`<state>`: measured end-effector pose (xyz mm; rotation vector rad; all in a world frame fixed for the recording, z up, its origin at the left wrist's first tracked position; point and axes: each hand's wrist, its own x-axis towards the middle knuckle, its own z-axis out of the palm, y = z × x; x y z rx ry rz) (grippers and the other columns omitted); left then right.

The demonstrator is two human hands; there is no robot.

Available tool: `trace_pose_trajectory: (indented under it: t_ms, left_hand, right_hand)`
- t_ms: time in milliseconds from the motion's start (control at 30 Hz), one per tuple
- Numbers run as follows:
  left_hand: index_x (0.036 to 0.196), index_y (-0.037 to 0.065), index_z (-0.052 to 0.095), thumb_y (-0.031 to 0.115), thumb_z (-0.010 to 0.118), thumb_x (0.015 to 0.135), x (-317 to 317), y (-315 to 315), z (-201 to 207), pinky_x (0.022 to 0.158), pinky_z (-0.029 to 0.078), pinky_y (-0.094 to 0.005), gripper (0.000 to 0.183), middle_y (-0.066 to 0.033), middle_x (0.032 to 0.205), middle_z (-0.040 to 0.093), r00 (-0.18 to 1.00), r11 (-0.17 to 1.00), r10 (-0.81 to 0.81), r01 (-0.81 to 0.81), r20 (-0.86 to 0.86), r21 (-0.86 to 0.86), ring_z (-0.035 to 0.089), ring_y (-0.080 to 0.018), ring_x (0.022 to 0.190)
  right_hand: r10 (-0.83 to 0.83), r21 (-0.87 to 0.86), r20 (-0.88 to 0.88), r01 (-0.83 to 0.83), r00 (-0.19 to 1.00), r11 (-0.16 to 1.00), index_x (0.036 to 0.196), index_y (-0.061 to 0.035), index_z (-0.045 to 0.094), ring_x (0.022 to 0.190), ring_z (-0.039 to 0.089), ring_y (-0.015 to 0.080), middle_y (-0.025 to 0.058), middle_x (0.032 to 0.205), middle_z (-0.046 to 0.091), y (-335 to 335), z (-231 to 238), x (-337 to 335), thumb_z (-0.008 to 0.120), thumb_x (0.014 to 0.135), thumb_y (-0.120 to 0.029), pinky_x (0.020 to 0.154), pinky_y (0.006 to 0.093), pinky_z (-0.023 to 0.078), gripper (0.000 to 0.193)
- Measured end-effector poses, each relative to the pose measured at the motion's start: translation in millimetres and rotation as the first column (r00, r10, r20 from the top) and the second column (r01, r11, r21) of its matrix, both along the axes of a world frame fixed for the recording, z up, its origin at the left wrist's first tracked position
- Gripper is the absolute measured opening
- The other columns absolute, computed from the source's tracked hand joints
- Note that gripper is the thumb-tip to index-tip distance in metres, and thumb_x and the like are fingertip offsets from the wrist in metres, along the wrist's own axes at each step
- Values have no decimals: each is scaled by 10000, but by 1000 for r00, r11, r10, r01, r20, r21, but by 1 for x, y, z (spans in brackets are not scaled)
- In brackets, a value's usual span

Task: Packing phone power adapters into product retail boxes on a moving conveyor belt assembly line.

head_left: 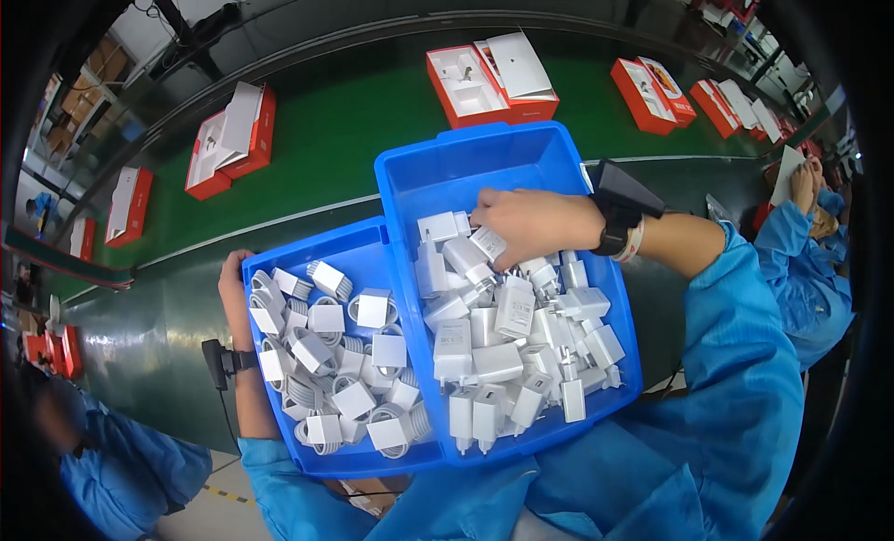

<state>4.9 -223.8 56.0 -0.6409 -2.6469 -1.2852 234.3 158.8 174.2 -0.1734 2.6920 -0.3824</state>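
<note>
Right hand (540, 226) down in the right blue bin (475, 169), palm low over the heap, my thumb and fingers closed about one white charger (488, 243) near the upper left of the pile. More white chargers (515, 308) lie jumbled below and to the right of it, prongs pointing every which way. Left hand (231, 278) at the outer left wall of the left blue bin (368, 257), touching near its upper corner; most fingers hidden, so I cannot tell how tightly they grip. That bin holds coiled white cables (326, 319), each in a paper band, and sits tilted just beside the other. Beyond the bins, a green belt (345, 141) carries red boxes, the middle one (466, 80) open with a white insert. Far right, a co-worker's blue sleeve (787, 252).
</note>
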Motion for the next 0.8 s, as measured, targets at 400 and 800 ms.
trace_pose_trajectory:
  t_ms: [400, 800]
  left_hand:
    - [950, 36, 624, 56, 678, 717, 1, 0, 5, 757, 473, -325, 241, -100, 874, 629, 1000, 1000, -10, 9, 16, 28, 586, -237, 815]
    - [958, 38, 630, 25, 666, 735, -1, -2, -3, 745, 463, -288, 226, -67, 847, 594, 999, 998, -42, 41, 24, 51, 575, -176, 800]
  right_hand:
    - [-267, -204, -461, 192, 846, 960, 1184, 12, 658, 802, 669, 219, 162, 973, 693, 60, 73, -40, 800, 713, -313, 769, 331, 540, 590]
    - [-271, 123, -615, 430, 740, 895, 1230, -4, 643, 1031, 658, 375, 261, 1115, 667, 190, -6, -186, 737, 723, -231, 955, 398, 509, 563]
